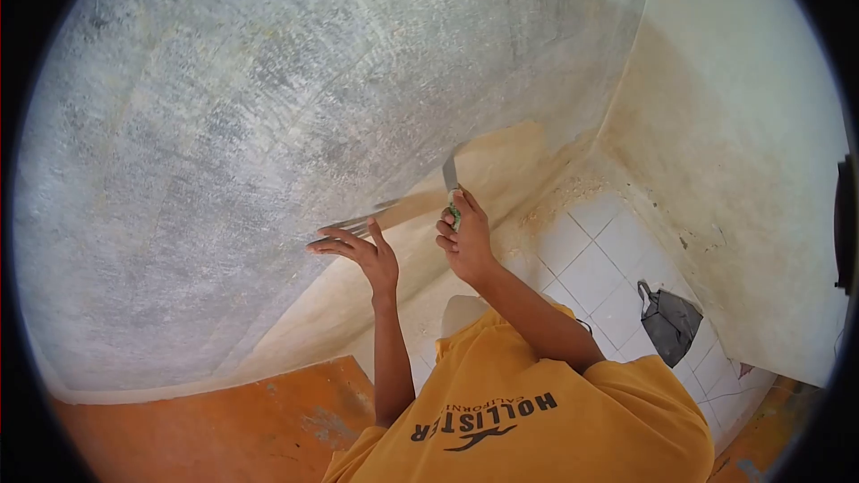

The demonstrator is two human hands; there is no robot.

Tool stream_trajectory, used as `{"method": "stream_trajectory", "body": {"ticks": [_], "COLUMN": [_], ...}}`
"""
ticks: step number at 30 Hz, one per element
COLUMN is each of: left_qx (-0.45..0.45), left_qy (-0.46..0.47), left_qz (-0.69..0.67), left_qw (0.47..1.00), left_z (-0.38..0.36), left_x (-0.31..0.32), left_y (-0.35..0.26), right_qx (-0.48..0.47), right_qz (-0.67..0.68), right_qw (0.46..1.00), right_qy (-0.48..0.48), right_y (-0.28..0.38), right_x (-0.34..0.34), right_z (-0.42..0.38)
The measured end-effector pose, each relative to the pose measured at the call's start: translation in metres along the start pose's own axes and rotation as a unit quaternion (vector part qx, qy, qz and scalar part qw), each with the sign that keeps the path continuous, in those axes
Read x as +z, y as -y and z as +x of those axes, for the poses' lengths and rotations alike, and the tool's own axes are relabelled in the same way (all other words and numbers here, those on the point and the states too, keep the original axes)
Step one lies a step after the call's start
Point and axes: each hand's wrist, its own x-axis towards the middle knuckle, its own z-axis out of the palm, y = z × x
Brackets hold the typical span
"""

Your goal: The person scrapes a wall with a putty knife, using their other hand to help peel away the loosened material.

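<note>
Right hand point(465, 237): fingers closed round the green handle of the scraper point(450, 174), blade just above them at the edge of the tan patch point(506, 150) on the grey wall point(224, 125). Left hand point(367, 255): fingers spread at the wall, left of the right fingers, can't tell if touching. Dark bag point(671, 326) on tiled floor point(586, 273), well right of both hands' fingers

"hollister california" on yellow shirt point(546, 420)
</note>
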Motion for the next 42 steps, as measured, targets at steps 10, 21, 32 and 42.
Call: {"method": "stream_trajectory", "body": {"ticks": [10, 21, 32, 42], "left_qx": [-0.007, -0.094, -0.154, -0.132], "left_qy": [-0.047, -0.038, 0.003, 0.014], "left_qz": [-0.012, -0.065, -0.15, -0.126], "left_qw": [0.999, 0.993, 0.977, 0.983], "left_z": [-0.002, 0.0, -0.002, -0.005], "left_x": [0.013, 0.023, 0.027, 0.029], "left_y": [-0.015, -0.042, -0.074, -0.08], "right_qx": [-0.006, -0.071, -0.047, -0.016], "right_qz": [0.002, 0.008, 0.045, 0.065], "right_qw": [1.0, 0.996, 0.997, 0.997], "right_qy": [0.008, -0.054, -0.03, -0.025], "right_y": [0.011, 0.026, 0.044, 0.059], "right_x": [0.009, 0.008, -0.004, 0.0], "right_z": [0.006, 0.033, 0.045, 0.038]}}
